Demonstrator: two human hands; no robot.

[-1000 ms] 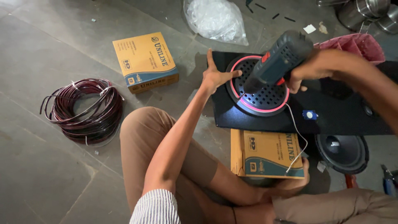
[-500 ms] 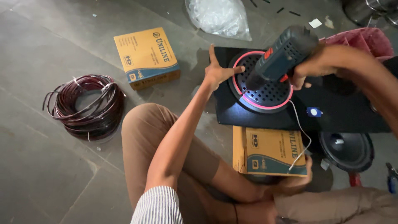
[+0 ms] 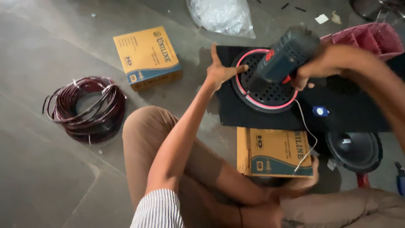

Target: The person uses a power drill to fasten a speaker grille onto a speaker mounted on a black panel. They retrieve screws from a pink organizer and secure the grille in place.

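Right hand [image 3: 314,67] clenched around one blue-grey power drill [image 3: 280,59], its tip apparently on one round perforated speaker grille [image 3: 265,86] with pink rim in a black panel [image 3: 337,109]; left hand [image 3: 221,71] flat beside it; two yellow cardboard boxes [image 3: 147,57].

A coil of dark red wire [image 3: 84,109] lies on the grey stone floor [image 3: 38,55]. A yellow and blue cardboard box [image 3: 147,57] sits near it, and a second such box [image 3: 274,153] lies further right. A crumpled clear plastic bag [image 3: 222,16] rests at the top. A pink tray [image 3: 371,37], perhaps plastic, sits top right. A loose black speaker [image 3: 355,150] lies beside the second box.
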